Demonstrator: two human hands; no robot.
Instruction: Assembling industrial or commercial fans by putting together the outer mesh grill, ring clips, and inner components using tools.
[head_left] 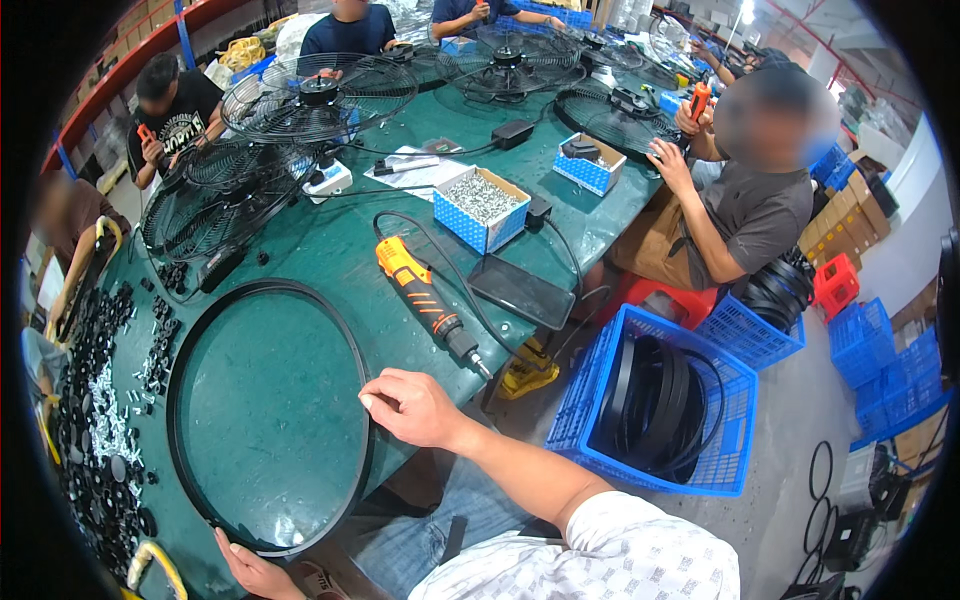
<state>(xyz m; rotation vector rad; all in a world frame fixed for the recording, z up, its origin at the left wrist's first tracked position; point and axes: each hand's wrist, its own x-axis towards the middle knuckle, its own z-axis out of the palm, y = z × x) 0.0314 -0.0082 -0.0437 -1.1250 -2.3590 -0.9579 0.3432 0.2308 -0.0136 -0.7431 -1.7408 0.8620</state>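
Black ring [173, 410] lies at the table's [345, 240] near edge, right hand [418, 408] pinching its rim, left hand [255, 572] touching, grip unclear.

Over there is a plain black hoop [173, 405], a thin band with a narrow raised wall, its circle whole and unbroken. It is on its side, open face upward, at the near edge of the green counter [388, 335], its closest arc right at that edge. Whether it sits fully flat, I can't tell.
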